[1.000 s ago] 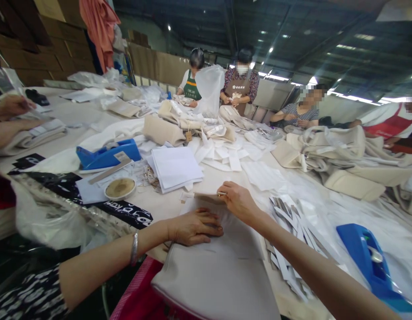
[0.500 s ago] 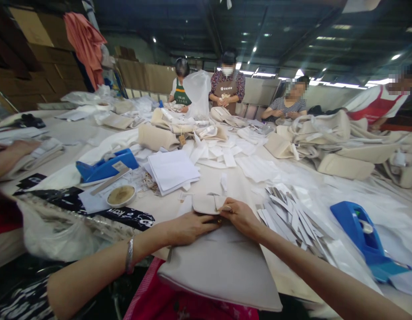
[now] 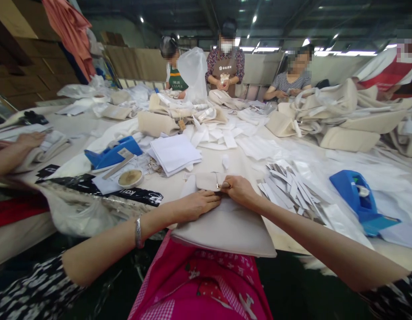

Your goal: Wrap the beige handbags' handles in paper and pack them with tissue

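Note:
A beige bag [image 3: 226, 226] lies flat at the table's near edge, its wide end toward me. Across its far end is a flap or strap piece [image 3: 206, 181] with a small metal buckle [image 3: 218, 186]. My left hand [image 3: 195, 205] rests flat on the bag, fingers stretched out just below the buckle. With thumb and bent fingers, my right hand [image 3: 238, 190] pinches the strap end [image 3: 228, 182] right beside the buckle. Part of the strap is hidden under the right fingers.
Blue tape dispensers stand left [image 3: 114, 153] and right [image 3: 355, 200]. Near them are white sheets [image 3: 175, 153], a round tin [image 3: 130, 178] and a pile of grey-white strips [image 3: 292, 189]. Beige bags [image 3: 350, 141] heap up behind. A co-worker's hand [image 3: 30, 140] is at left; several people work opposite.
The camera view has tipped down, showing more of the pink apron. The right fingers stay at the strap, and the buckle shows more clearly. The co-worker's hand at left has come further into view.

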Available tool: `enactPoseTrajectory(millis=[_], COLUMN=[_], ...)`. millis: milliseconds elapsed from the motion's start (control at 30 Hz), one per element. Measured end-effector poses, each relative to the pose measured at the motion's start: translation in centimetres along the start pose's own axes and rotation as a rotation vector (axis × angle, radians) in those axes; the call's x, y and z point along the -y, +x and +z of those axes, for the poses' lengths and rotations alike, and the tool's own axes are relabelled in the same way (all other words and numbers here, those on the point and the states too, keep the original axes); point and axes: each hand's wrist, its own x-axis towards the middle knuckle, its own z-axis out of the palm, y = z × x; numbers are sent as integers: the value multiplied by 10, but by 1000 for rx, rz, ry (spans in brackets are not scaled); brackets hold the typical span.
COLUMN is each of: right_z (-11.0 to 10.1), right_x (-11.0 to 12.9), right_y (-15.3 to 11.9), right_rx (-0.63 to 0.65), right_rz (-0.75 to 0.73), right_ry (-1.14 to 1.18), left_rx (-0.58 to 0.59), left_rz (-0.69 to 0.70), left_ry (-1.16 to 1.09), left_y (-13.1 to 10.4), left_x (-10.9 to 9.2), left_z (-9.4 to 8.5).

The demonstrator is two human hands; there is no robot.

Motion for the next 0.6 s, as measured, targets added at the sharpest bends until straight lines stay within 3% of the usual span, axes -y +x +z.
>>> enactPoseTrajectory(millis=[267, 600], right_z=[7, 20], right_x=[5, -1], right_y=[-19, -20], right_rx=[10, 24], right_rz=[-150, -237], right_ry=[-151, -264], left_rx=[8, 26], left_rz=[-57, -72], left_ry=[110, 49], left_y=[2, 1], left_x=[-4, -6], left_z=[0, 0])
